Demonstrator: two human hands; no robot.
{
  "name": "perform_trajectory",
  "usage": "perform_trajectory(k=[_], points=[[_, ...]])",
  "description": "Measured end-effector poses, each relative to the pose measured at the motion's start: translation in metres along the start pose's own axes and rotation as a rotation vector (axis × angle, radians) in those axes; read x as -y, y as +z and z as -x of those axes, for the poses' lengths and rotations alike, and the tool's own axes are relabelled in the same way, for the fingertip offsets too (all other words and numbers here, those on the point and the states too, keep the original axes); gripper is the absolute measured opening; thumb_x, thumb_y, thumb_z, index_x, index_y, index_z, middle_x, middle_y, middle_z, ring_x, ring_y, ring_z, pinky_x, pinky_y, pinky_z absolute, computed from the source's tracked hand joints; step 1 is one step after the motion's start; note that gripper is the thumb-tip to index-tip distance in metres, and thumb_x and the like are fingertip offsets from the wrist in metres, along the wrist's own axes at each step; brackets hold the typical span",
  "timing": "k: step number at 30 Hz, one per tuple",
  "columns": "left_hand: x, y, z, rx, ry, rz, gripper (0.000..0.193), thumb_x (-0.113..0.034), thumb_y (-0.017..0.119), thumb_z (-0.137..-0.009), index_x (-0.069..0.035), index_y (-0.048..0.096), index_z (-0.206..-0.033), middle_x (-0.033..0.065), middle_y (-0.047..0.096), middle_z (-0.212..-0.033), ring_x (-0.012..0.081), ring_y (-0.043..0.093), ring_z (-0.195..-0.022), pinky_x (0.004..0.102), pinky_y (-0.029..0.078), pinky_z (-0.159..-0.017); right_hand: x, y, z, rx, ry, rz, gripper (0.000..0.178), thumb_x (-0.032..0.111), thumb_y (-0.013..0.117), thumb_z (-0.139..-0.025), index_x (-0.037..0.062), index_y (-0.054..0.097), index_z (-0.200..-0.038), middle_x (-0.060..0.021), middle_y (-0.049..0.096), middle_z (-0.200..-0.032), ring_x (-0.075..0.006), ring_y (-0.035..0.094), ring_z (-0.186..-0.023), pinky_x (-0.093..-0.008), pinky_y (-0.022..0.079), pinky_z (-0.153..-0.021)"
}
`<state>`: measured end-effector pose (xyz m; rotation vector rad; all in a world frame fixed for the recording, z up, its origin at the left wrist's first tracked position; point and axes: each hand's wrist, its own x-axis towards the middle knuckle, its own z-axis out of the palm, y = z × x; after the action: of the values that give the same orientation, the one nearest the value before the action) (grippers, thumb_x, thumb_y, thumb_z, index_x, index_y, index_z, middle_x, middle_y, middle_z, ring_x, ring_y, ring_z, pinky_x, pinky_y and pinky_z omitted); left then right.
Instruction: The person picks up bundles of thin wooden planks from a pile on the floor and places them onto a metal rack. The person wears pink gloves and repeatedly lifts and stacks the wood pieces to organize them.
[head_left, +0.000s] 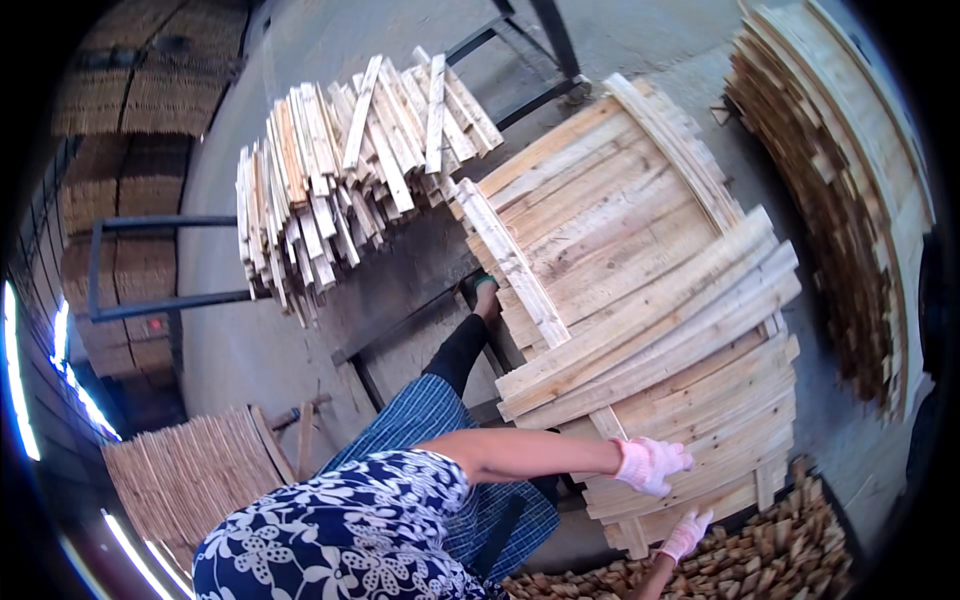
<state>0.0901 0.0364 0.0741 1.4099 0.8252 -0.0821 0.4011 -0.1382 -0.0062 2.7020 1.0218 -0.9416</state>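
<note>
My left hand [652, 465], in a pink glove, reaches over the near part of a slatted wooden panel [715, 425]. Its fingers are apart and lie just over or on the boards; I cannot tell if they touch. My right hand [685, 535], gloved in pink too, is at the panel's lower edge with its fingers stretched out. Nothing shows in either hand. Several long loose boards [650, 320] lie across the middle of the panel stack. Beyond them is another slatted panel [600, 215], with narrow strips [515, 265] along its side edges.
A heap of wooden strips [370, 150] rests on a dark metal frame [170, 305] at the upper left. Small wood offcuts [760, 545] fill the lower right. A tall panel stack [830, 190] stands at the right. More wood stacks [195, 480] are on the left.
</note>
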Motion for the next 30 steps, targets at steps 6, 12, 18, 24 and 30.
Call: perform_trajectory(k=[6, 12, 18, 24, 30], points=[[0.038, -0.1, 0.155, -0.514, 0.172, 0.421, 0.042, -0.02, 0.065, -0.09, -0.004, 0.058, -0.129, 0.0187, 0.062, -0.12, 0.0337, 0.064, -0.111, 0.041, 0.054, -0.095, 0.264, 0.007, 0.106, 0.322, -0.244, -0.527, 0.03, 0.019, 0.06, -0.1, 0.0061, 0.055, -0.127, 0.0009, 0.058, -0.085, -0.0052, 0.044, -0.064, -0.0252, 0.043, -0.054], [0.192, -0.263, 0.337, -0.906, -0.408, 0.228, 0.047, -0.033, 0.064, -0.091, -0.006, 0.06, -0.128, 0.0191, 0.063, -0.125, 0.0341, 0.06, -0.118, 0.0415, 0.049, -0.102, 0.536, 0.088, 0.24, 0.735, -0.563, 0.072, 0.04, 0.029, 0.061, -0.097, 0.0063, 0.058, -0.129, -0.012, 0.071, -0.101, -0.0222, 0.068, -0.077, -0.037, 0.053, -0.07], [0.358, -0.426, 0.493, -0.903, -0.968, -0.093, 0.059, -0.032, 0.06, -0.09, -0.004, 0.047, -0.14, 0.0227, 0.048, -0.132, 0.0371, 0.054, -0.121, 0.0422, 0.049, -0.1, 0.768, 0.212, 0.258, 0.833, -1.036, 0.474, 0.047, 0.046, 0.055, -0.094, 0.0094, 0.058, -0.123, -0.0263, 0.068, -0.114, -0.0461, 0.063, -0.108, -0.0518, 0.049, -0.092], [0.454, -0.571, 0.535, -1.032, -1.175, -0.132, 0.066, -0.036, 0.063, -0.091, -0.01, 0.041, -0.148, 0.0252, 0.047, -0.138, 0.0408, 0.051, -0.125, 0.0534, 0.045, -0.104, 1.047, 0.269, 0.247, 0.698, -1.383, 0.175, 0.032, 0.016, 0.067, -0.091, 0.0058, 0.056, -0.12, -0.0165, 0.062, -0.111, -0.0303, 0.066, -0.092, -0.042, 0.06, -0.081], [0.53, -0.575, 0.515, -1.105, -1.124, -0.369, 0.067, -0.036, 0.062, -0.092, -0.009, 0.039, -0.149, 0.0241, 0.056, -0.127, 0.0406, 0.056, -0.116, 0.0536, 0.049, -0.096, 1.131, 0.374, 0.208, 0.696, -1.229, 0.038, 0.084, 0.05, 0.065, -0.09, 0.0053, 0.033, -0.155, -0.0189, 0.063, -0.125, -0.0269, 0.062, -0.114, -0.0387, 0.05, -0.099]])
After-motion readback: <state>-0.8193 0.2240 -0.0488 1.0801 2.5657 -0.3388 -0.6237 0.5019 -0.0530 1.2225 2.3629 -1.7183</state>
